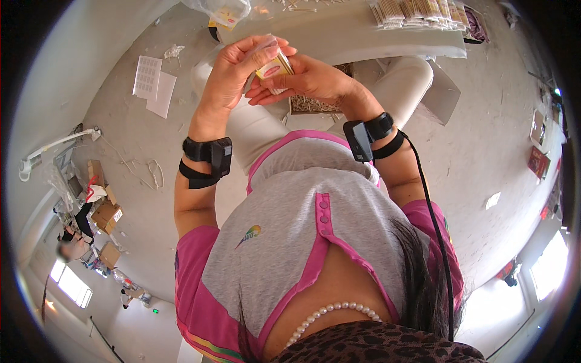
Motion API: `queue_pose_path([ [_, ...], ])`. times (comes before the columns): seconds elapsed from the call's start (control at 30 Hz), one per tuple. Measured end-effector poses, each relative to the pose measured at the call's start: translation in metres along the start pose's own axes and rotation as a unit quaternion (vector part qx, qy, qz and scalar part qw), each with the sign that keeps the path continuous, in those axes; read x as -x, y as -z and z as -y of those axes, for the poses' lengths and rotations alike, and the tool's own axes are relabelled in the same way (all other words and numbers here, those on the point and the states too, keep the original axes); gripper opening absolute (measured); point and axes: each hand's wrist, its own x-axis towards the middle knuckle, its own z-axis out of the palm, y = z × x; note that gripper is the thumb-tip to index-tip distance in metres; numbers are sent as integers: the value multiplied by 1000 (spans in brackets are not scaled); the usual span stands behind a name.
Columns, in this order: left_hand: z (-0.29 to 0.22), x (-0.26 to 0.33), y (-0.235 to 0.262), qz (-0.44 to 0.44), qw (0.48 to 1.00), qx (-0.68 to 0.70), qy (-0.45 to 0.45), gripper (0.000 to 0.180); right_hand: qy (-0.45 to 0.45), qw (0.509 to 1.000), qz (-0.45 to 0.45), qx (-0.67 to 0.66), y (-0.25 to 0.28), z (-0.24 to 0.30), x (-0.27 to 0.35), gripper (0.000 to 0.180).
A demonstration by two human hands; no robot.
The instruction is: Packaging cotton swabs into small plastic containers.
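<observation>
Pinching a small yellow packet [275, 68], both hands' grip is closed: left hand [242, 66] above, right hand [311, 78] beneath.

Packing workshop: bundled sticks [417, 12], cardboard boxes [104, 213], bare concrete floor [484, 151]

Bright, even daylight fills the room, and the windows [71, 284] at the lower corners are blown out to white glare. Shadows on the floor [478, 151] are soft and faint. The fisheye bends everything toward a dark round rim, where details blur.
</observation>
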Motion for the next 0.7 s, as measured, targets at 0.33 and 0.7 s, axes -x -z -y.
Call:
queue_pose_path([
  [0.33, 2, -13, -8, -55, 995, 67, 43, 31, 21, 999, -17, 19, 14, 3, -3, 31],
  [0.7, 49, -44, 17, 49, 997, 54, 35, 35, 31, 998, -29, 40, 59, -10, -5, 31],
])
